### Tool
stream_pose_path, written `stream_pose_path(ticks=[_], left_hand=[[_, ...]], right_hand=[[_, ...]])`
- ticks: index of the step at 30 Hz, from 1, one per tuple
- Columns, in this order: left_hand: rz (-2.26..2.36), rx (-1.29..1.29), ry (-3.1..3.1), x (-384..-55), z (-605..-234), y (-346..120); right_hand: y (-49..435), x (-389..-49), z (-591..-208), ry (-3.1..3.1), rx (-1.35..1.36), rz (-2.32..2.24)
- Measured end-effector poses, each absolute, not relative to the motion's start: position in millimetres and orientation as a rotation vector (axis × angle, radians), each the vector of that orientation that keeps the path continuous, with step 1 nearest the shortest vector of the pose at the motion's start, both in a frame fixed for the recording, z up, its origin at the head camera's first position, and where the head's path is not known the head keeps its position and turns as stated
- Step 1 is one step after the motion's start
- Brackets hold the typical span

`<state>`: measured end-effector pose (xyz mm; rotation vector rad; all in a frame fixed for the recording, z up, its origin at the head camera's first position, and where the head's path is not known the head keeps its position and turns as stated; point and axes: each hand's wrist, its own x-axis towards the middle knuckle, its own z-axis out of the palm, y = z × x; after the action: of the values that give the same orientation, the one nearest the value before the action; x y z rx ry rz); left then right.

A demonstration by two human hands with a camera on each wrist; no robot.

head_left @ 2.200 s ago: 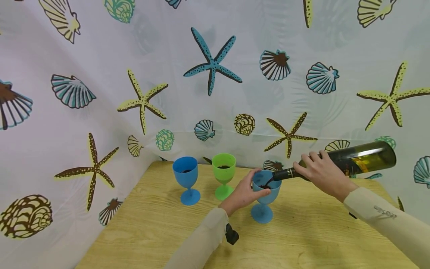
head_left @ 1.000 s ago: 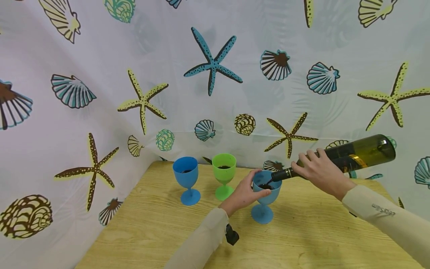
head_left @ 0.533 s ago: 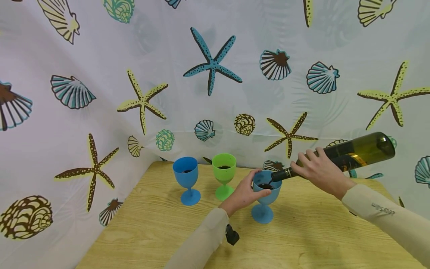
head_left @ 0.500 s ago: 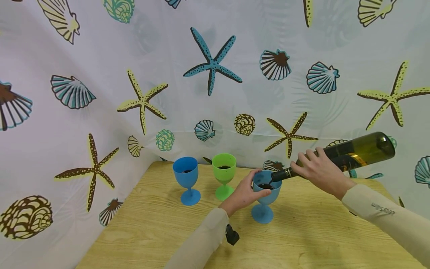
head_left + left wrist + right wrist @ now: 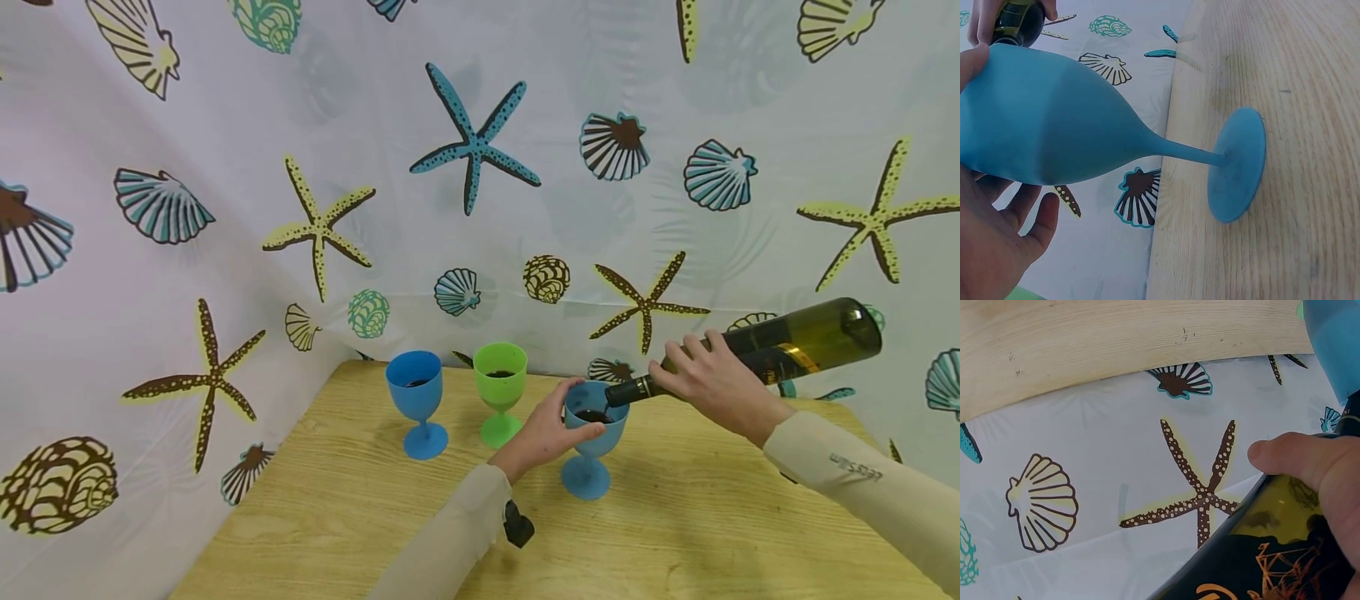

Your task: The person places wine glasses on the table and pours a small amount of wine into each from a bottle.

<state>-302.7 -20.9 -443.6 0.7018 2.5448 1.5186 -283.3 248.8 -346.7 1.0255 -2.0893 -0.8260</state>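
Note:
My left hand (image 5: 546, 425) holds the bowl of a light blue goblet (image 5: 603, 436), thumb on the near side and fingers round the far side. The goblet's round foot (image 5: 1239, 165) stands on the table in the left wrist view. My right hand (image 5: 712, 379) grips a dark green wine bottle (image 5: 821, 335) near its neck, tilted with its base raised to the right. The bottle's mouth sits just inside the goblet's rim, and dark liquid (image 5: 594, 416) lies in the bowl with a thin stream running down to it.
To the left stand a darker blue goblet (image 5: 415, 392) and a green goblet (image 5: 500, 385), both with dark liquid inside. The wooden table (image 5: 360, 533) meets a hanging curtain (image 5: 517, 233) printed with shells and starfish behind and at left.
The bottle's base has risen compared with the earliest frame, then dipped very slightly since half a second ago. The dark liquid in the held goblet covers more of its inside. My left hand stays put.

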Motion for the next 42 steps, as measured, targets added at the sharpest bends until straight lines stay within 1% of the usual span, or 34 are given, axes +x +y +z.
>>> stream_pose_path(ticks=[10,23,42], left_hand=[[1.515,0.709,2.547,-305.6,-446.2,-19.8],[1.526,0.724,2.537,-304.8,-447.6,-20.7],[1.507,0.705,2.545,-304.4,-446.6,-20.5]], right_hand=[[251.9,-279.6,-359.1,-2.212,0.977,-0.707],[257.6,-280.4,-375.5,-2.221,0.977,-0.468],[267.6,-279.8,-402.2,-2.301,0.905,-0.225]])
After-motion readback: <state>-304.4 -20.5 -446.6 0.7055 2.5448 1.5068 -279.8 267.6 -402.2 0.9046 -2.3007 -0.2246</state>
